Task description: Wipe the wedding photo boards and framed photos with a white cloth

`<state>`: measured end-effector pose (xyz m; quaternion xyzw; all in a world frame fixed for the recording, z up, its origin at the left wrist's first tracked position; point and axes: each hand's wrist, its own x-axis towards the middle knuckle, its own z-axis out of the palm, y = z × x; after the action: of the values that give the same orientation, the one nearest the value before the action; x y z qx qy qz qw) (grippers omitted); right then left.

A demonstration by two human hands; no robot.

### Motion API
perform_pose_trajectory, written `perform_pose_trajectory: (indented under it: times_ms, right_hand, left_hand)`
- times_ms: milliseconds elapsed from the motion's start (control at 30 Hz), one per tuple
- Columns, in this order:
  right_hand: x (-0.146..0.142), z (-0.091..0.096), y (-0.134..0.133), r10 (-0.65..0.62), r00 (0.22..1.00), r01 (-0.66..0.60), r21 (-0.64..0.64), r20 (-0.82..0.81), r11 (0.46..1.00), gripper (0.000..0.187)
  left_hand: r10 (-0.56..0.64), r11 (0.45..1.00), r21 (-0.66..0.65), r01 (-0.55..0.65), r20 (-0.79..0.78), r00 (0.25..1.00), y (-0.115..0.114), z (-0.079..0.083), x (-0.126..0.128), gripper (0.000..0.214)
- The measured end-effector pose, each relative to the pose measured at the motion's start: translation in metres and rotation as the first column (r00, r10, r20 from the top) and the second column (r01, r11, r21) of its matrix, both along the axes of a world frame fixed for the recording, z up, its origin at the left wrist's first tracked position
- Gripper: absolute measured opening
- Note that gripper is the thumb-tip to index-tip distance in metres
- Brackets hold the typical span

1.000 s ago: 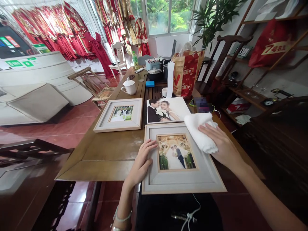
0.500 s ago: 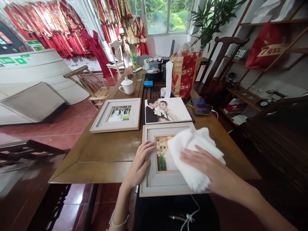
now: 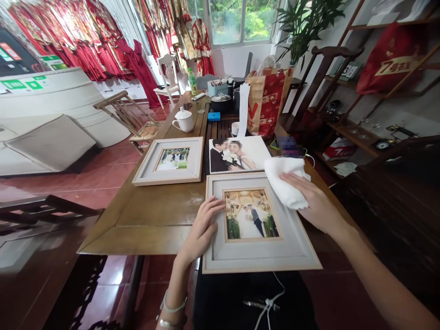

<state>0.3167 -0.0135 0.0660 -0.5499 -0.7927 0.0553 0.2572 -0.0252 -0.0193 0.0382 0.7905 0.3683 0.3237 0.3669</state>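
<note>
Cloth point(image 3: 284, 183) moved to frame point(image 3: 257, 256) corner; left hand point(image 3: 201, 229) steadies.

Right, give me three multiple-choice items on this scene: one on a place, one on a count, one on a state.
1. Where does the white cloth rest?
A. the near frame's upper right corner
B. the floor
C. the mug

2. How many framed pictures with wide mats lie on the table?
A. one
B. two
C. four

3. How is the left hand placed?
A. clenched in the air
B. flat on the near frame
C. gripping the mug

Answers: A, the right hand presses it there; B, near frame plus far frame; B, fingers spread on its left border.
</note>
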Motion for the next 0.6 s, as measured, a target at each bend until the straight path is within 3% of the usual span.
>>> perform_pose_trajectory:
  times_ms: [133, 233, 333, 433, 500, 567, 600]
  right_hand:
    - [-0.017, -0.007, 0.031, -0.021, 0.994, 0.016, 0.045, 0.104, 0.999, 0.065]
    - [-0.030, -0.006, 0.030, 0.055, 0.977, -0.055, -0.004, 0.208, 0.998, 0.061]
    - [-0.036, 0.001, 0.003, 0.173, 0.961, -0.159, -0.083, 0.216, 0.984, 0.060]
    - [-0.027, 0.009, -0.043, 0.312, 0.939, -0.277, -0.216, 0.144, 0.936, 0.071]
    - [-0.011, 0.007, -0.075, 0.391, 0.918, -0.351, -0.318, 0.069, 0.881, 0.076]
    - [0.007, -0.001, -0.102, 0.519, 0.853, -0.501, -0.374, -0.061, 0.780, 0.070]
    - [0.015, -0.006, -0.112, 0.455, 0.885, -0.459, -0.365, -0.101, 0.810, 0.062]
  left_hand:
    - [-0.003, 1.000, -0.006, 0.003, -0.007, 1.000, 0.000, 0.001, 0.000, 0.042]
    - [0.013, 1.000, -0.014, -0.013, -0.002, 1.000, -0.001, 0.001, 0.001, 0.042]
    - [0.034, 0.999, -0.018, -0.034, 0.011, 0.999, -0.002, 0.002, 0.003, 0.042]
    - [0.046, 0.999, -0.021, -0.046, 0.020, 0.999, -0.003, 0.002, 0.004, 0.043]
    - [0.047, 0.999, -0.023, -0.046, 0.019, 0.999, -0.003, 0.001, 0.004, 0.042]
    - [0.043, 0.999, -0.021, -0.043, 0.012, 0.999, -0.002, 0.001, 0.004, 0.043]
    - [0.042, 0.999, -0.019, -0.042, 0.009, 0.999, -0.002, 0.001, 0.004, 0.043]
